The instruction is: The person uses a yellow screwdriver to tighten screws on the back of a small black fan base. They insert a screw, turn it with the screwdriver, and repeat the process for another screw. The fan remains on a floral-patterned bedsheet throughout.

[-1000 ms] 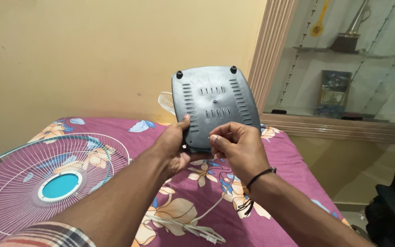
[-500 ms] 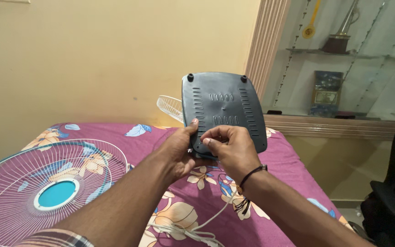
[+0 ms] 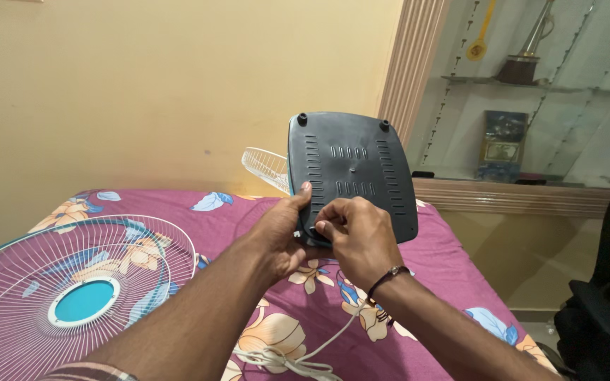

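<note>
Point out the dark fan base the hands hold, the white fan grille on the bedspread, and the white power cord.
dark fan base [image 3: 354, 169], head view, middle of its slotted underside.
white fan grille [image 3: 82, 300], head view, its teal centre disc.
white power cord [image 3: 284, 360], head view, the bundled loop on the bedspread.

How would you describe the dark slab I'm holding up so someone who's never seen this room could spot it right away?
Start at the bed with the purple floral bedsheet; above its middle, the left hand and right hand hold up a dark grey plastic fan base, underside facing the camera. Unlike the round white wire fan grille lying on the bed, it is solid, roughly square, slotted with vents, with two small feet at its top corners.
</note>
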